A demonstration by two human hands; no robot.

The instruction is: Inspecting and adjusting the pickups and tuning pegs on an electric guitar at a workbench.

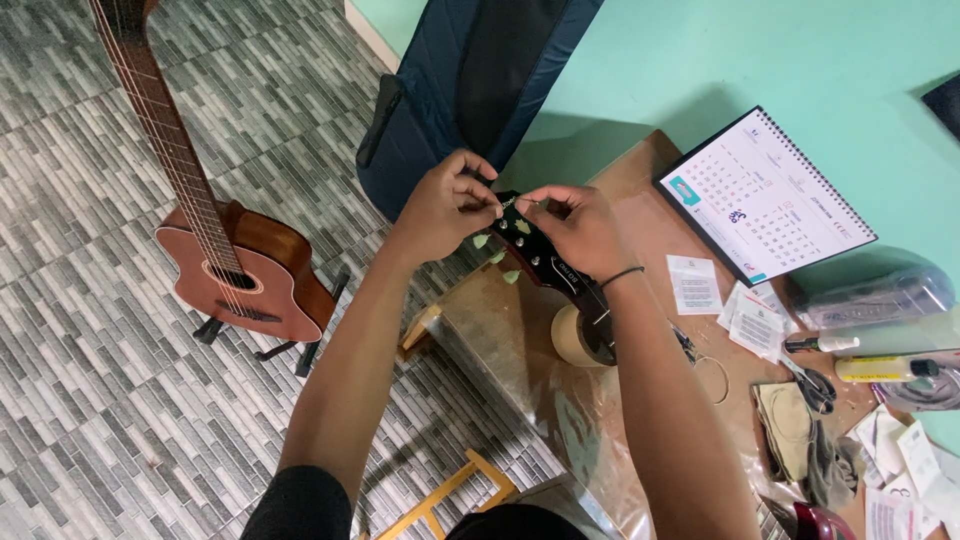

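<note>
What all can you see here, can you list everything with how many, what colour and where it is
Guitar headstock: one, dark red with pale green tuner knobs, over the table edge, between both hands.
Acoustic guitar: one, reddish brown, on a floor stand, left.
Gig bag: one, dark blue, against the wall.
Desk calendar: one, white, on the table.
Tape roll: one, tan, below the headstock.
Scissors: one, dark, right side of the table.
Table: one, brown, plastic-covered.
Left hand: at the headstock top.
Right hand: pinching there too.

I count one acoustic guitar [235, 265], one headstock [535, 248], one calendar [765, 195], one tape roll [580, 335], perhaps two bottles [885, 368].
</note>
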